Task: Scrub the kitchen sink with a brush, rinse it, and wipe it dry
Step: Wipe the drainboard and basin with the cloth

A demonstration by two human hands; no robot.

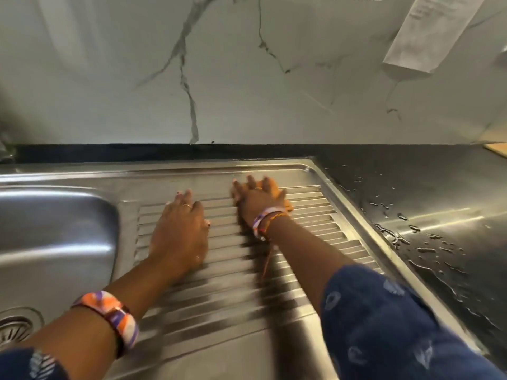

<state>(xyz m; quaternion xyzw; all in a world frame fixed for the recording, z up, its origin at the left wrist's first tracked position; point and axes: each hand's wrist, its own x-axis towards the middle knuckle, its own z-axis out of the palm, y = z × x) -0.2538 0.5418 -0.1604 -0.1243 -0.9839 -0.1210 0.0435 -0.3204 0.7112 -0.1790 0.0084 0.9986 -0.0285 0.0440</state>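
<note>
The steel sink unit has a basin (55, 229) at the left and a ribbed drainboard (247, 292) in the middle. My left hand (181, 231) lies flat on the ribs with straight fingers. My right hand (258, 198) presses an orange cloth (285, 200) onto the far part of the drainboard, fingers spread over it. Most of the cloth is hidden under the hand. The picture is blurred around the right hand. No brush is in view.
The basin's drain strainer (13, 327) shows at the lower left. A black countertop (439, 215) with water drops lies right of the drainboard. A marble-patterned wall (219, 78) rises behind, with a paper towel strip (428, 34) hanging at the upper right.
</note>
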